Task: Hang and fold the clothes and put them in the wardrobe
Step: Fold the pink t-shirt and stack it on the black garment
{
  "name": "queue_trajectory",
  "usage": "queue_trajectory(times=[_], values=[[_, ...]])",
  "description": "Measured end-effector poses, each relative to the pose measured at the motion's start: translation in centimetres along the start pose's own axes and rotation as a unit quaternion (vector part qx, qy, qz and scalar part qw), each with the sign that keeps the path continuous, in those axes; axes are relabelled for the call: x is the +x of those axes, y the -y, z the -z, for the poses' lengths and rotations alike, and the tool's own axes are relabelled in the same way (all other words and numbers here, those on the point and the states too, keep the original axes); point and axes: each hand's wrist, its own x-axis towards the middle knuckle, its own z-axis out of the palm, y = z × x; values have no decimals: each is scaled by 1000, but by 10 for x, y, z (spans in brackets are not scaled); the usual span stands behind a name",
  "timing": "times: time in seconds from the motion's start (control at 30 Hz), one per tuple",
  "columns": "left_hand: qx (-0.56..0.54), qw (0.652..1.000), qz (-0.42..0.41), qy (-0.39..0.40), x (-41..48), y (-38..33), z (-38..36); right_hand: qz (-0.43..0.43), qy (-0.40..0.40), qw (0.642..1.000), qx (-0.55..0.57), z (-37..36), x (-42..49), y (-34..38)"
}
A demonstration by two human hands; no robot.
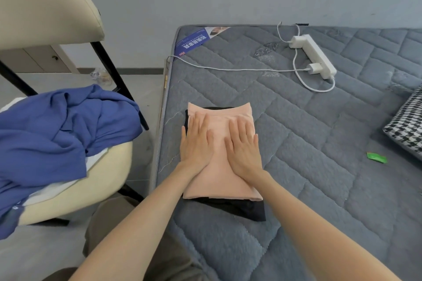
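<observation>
A folded peach garment lies on top of a folded black garment near the left edge of the grey quilted mattress. My left hand lies flat on the left half of the peach garment, fingers straight. Beside it, my right hand presses flat on the right half. A crumpled blue garment is heaped on the cream chair to the left, with some white cloth under it.
A white power strip with a charger and white cable lies at the mattress's far end. A houndstooth cushion sits at the right edge, a small green wrapper near it. Grey floor separates chair and mattress.
</observation>
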Motion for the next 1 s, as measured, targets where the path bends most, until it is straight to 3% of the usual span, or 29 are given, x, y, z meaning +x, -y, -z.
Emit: queue_trajectory(times=[0.2,0.57,0.73,1.0], values=[[-73,997,13,-21,11,6,-18,-25,-7,997,68,-8,12,-11],[-141,989,35,-7,-11,12,-18,-32,-12,998,50,-3,5,-6],[-115,992,29,36,-42,15,-12,-36,12,998,45,-6,-22,-1],[-81,996,48,3,-69,6,-20,10,-10,998,62,-9,-65,-12]])
